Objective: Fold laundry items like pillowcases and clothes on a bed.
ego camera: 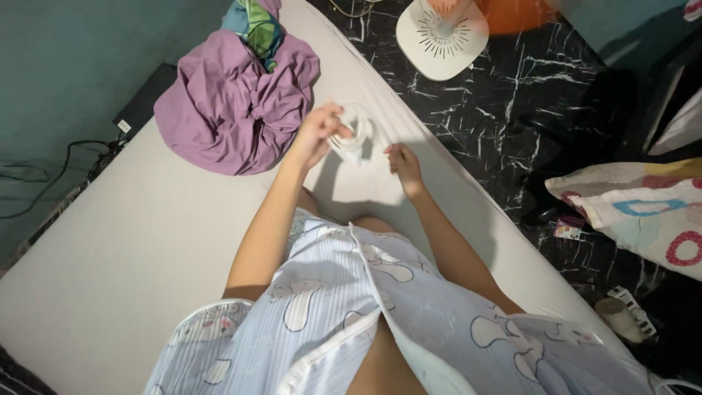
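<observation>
A person in a pale blue printed nightshirt [380,307] sits on a white mattress [110,249], the left hand [316,135] curled around a small white, translucent piece of cloth or plastic [356,133] held just above the sheet. The right hand [403,164] hovers near it, fingers loosely bent and holding nothing. The piece is blurred and hard to identify; a steady two-handed hold at opposite edges would likely keep it from sagging, away from the purple heap of clothes [234,102] nearby.

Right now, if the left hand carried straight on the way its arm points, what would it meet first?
Probably the small white garment its fingers already touch. The left hand points up the pale mattress toward the round white fan base on the floor; depth is unclear.
</observation>
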